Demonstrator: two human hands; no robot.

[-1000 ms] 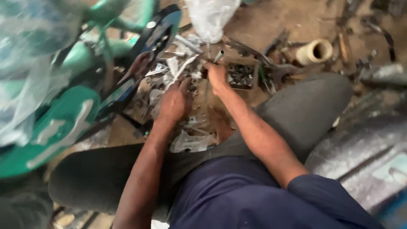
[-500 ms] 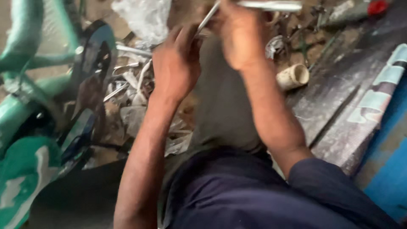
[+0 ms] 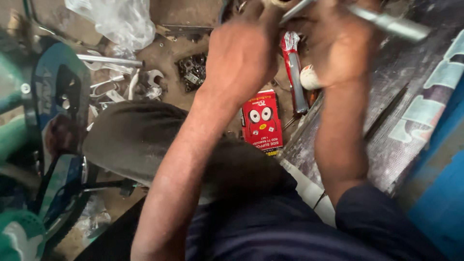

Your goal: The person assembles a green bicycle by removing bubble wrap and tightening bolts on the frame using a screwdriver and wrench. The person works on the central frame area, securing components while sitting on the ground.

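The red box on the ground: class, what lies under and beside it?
The red box lies on bare dirt ground, with a red-wrapped tool beside it. Its lower edge is hidden by the person's knee; anything beneath the box is covered.

On the dirt floor we see a red printed box (image 3: pixel 261 121), a crumpled clear plastic bag (image 3: pixel 116 19), open-ended spanners (image 3: pixel 145 79) beside a small tray of dark parts (image 3: pixel 192 71), and a green bicycle frame (image 3: pixel 19 135) at left.

Flat red rectangular package (image 3: pixel 261 119) on the dirt floor, clear plastic bag (image 3: pixel 116 19) upper left
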